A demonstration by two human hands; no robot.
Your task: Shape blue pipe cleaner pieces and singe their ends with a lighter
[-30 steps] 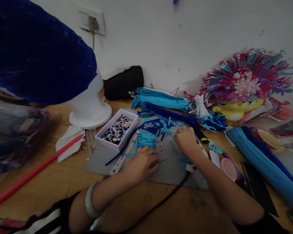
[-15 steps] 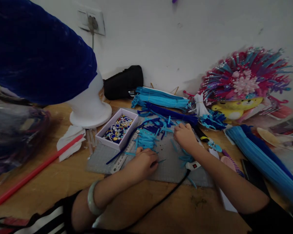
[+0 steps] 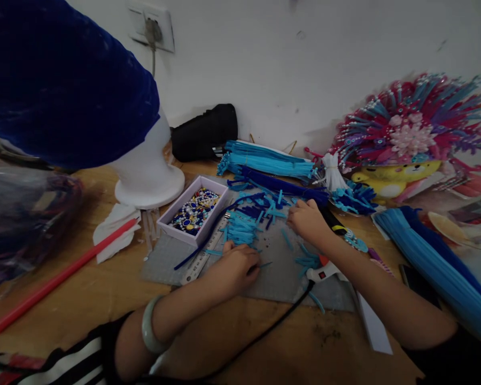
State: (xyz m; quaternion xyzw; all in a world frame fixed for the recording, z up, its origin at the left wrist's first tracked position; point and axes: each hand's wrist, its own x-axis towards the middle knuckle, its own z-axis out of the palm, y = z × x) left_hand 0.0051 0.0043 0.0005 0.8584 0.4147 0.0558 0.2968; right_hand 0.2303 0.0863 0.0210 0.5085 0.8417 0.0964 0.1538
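Chenille pieces [image 3: 276, 212] at nine o'clock from the right hand [image 3: 309, 220] are best picked singly; there, and on the left hand [image 3: 233, 268], fingers are curled (gripping cannot be told).

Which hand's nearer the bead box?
Left. The left hand is right of the bead box and closer to the wearer; the right hand is farther right, beyond the light-blue strips.
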